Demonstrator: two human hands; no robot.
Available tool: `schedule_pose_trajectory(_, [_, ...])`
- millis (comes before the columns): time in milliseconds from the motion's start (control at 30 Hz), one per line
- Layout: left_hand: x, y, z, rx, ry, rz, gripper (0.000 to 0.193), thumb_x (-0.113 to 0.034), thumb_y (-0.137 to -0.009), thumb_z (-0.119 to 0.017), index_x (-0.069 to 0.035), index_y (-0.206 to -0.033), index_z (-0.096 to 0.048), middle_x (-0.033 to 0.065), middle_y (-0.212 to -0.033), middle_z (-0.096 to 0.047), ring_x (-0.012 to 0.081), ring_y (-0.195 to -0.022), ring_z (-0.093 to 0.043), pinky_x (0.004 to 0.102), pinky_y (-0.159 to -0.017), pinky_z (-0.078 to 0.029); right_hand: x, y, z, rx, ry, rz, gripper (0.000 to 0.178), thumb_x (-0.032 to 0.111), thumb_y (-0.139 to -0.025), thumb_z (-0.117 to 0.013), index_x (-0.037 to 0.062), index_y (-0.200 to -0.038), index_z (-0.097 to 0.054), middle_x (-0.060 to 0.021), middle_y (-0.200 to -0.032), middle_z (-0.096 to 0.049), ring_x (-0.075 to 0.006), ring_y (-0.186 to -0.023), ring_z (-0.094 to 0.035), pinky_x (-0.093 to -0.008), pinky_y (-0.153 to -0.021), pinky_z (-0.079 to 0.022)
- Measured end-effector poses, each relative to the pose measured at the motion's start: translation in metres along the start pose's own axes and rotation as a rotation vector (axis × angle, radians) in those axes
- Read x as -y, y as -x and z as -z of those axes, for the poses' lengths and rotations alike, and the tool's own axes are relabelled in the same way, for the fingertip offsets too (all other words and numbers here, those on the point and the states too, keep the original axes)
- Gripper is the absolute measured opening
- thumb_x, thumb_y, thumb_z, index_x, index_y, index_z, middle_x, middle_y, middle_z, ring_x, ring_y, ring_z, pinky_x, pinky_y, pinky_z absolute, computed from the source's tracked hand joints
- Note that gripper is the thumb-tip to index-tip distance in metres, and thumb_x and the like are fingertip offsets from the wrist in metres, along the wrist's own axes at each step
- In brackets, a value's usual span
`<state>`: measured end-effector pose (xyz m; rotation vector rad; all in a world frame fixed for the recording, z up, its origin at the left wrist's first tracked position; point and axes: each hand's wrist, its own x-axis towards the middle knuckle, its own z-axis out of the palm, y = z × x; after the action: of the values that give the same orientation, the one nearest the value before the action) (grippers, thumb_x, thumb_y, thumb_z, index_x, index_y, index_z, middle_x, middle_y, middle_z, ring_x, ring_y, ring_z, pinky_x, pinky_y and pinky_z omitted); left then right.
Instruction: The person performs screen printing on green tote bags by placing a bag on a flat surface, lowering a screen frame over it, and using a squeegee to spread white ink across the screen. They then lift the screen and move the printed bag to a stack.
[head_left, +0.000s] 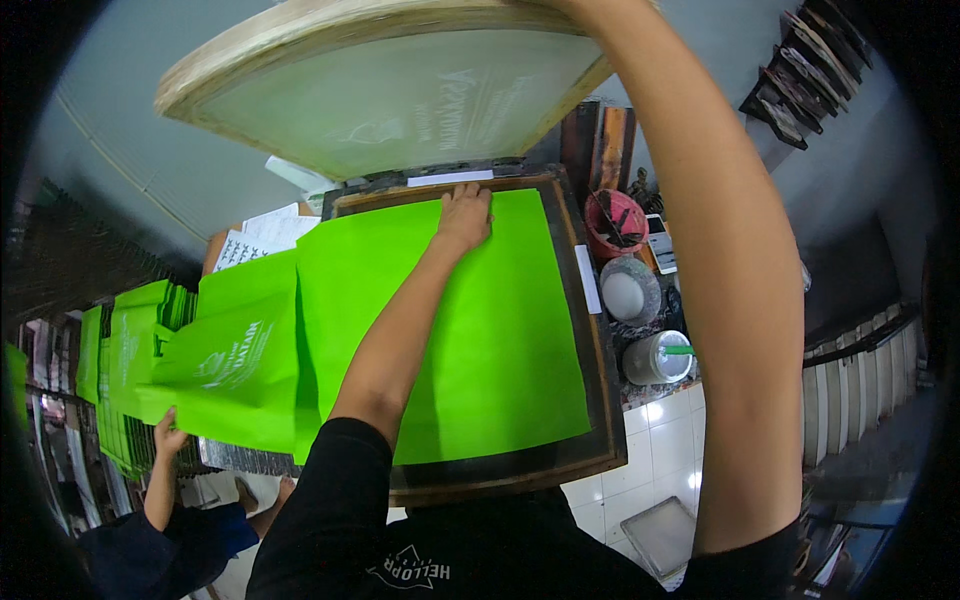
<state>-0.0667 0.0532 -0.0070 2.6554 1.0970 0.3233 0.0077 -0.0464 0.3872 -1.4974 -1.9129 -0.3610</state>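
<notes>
A bright green fabric bag (515, 330) lies flat on a dark, wood-rimmed printing board (604, 400) in front of me. My left hand (467, 214) rests on the bag's far edge, fingers spread and pressing down on the cloth. Above the board's far side, a wood-framed printing screen (330, 105) stands tilted up, its pale mesh showing a faint white design. Up at its top rim is my right hand (566, 4), holding the frame; its fingers are cut off by the picture's upper edge.
Left, a co-worker's hand (170, 434) touches a printed green bag (225, 350), beside more hanging green bags (135, 330). Along the board's right stand a pink bucket (617, 222), a clear tub (630, 291), a white can (657, 358) and a phone (661, 244). Papers (268, 236) lie behind left.
</notes>
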Motion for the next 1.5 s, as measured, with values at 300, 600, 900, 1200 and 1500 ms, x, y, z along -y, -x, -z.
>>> schedule_pose_trajectory(300, [0.002, -0.034, -0.007, -0.027, 0.169, -0.223, 0.023, -0.021, -0.091, -0.066, -0.008, -0.109, -0.072, 0.0156, -0.124, -0.066, 0.0364, -0.121, -0.058, 0.0527, -0.101, -0.041, -0.013, -0.003, -0.004, -0.047, 0.020, 0.074, 0.036, 0.030, -0.088, -0.070, -0.0052, -0.092, -0.076, -0.0303, -0.098, -0.071, -0.0452, -0.093, -0.069, -0.0486, -0.085, -0.054])
schedule_pose_trajectory(600, [-0.071, -0.020, -0.025, -0.129, 0.020, 0.014, 0.069, -0.052, -0.093, -0.062, -0.013, -0.148, -0.049, 0.0238, -0.155, -0.039, 0.0435, -0.147, -0.028, 0.0651, -0.118, -0.017, -0.032, -0.015, -0.013, -0.077, 0.094, 0.134, 0.033, 0.026, -0.090, -0.062, -0.0045, -0.090, -0.076, -0.0298, -0.100, -0.071, -0.0459, -0.096, -0.068, -0.0488, -0.087, -0.055])
schedule_pose_trajectory(900, [-0.091, -0.018, -0.037, 0.212, 0.034, 0.268, 0.129, -0.085, -0.069, -0.065, -0.015, -0.165, -0.014, 0.0259, -0.169, 0.011, 0.0451, -0.155, 0.017, 0.0729, -0.115, 0.009, -0.022, -0.022, -0.018, -0.124, 0.125, 0.078, 0.031, 0.020, -0.088, -0.059, -0.0048, -0.098, -0.076, -0.0298, -0.109, -0.070, -0.0453, -0.104, -0.068, -0.0478, -0.092, -0.054])
schedule_pose_trajectory(1200, [-0.101, -0.019, -0.033, 0.201, 0.082, 0.409, 0.139, -0.085, -0.062, -0.070, -0.012, -0.165, -0.011, 0.0300, -0.167, 0.012, 0.0474, -0.153, 0.020, 0.0790, -0.110, 0.009, -0.020, -0.007, -0.009, -0.094, 0.052, 0.032, 0.030, 0.017, -0.088, -0.060, -0.0041, -0.099, -0.076, -0.0291, -0.110, -0.070, -0.0440, -0.105, -0.068, -0.0466, -0.092, -0.054])
schedule_pose_trajectory(1500, [-0.097, -0.030, -0.033, 0.198, 0.128, 0.429, 0.142, -0.083, -0.060, -0.074, -0.013, -0.165, -0.011, 0.0308, -0.167, 0.011, 0.0481, -0.153, 0.020, 0.0812, -0.108, 0.008, 0.045, -0.062, 0.016, 0.443, 0.260, -0.651, 0.030, 0.016, -0.089, -0.058, -0.0038, -0.102, -0.076, -0.0283, -0.112, -0.070, -0.0430, -0.106, -0.068, -0.0465, -0.094, -0.054])
